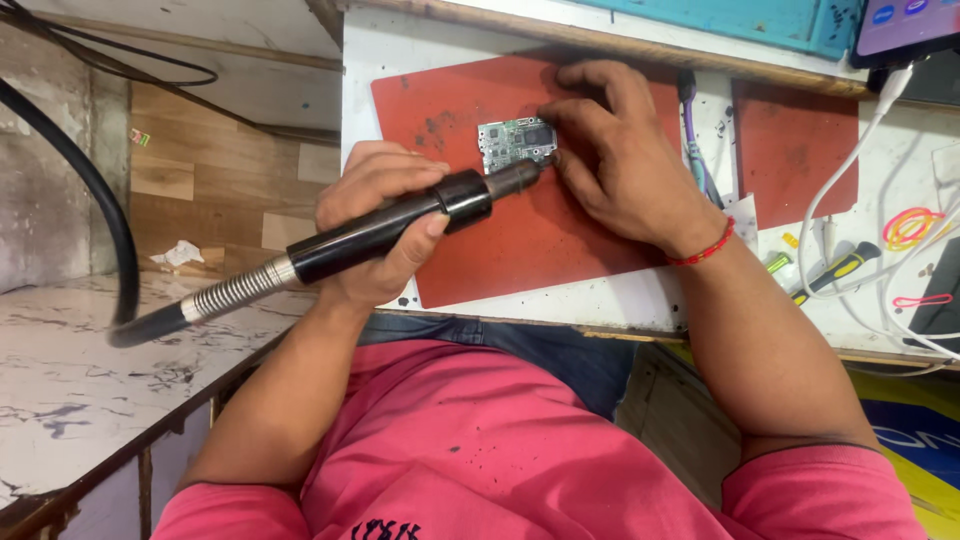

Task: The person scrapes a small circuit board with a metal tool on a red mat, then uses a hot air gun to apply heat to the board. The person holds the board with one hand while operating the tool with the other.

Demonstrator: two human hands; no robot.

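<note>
The circuit board [516, 143] lies on the red mat [520, 230] on the tabletop [650, 300]. The right hand [620, 150] presses it down, fingers [560, 115] together at its right edge. The left hand [375, 225] has its fingers clamped on a black handpiece [400, 225] (metal-sprung hose behind), whose tip [525, 175] meets the board's lower edge, just beside the right fingers.

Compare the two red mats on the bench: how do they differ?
The left red mat is larger and fully in view; the right red mat is smaller. The left one carries the circuit board and the right hand; the right one carries only a white cable. Both lie flat, with dark specks.
</note>
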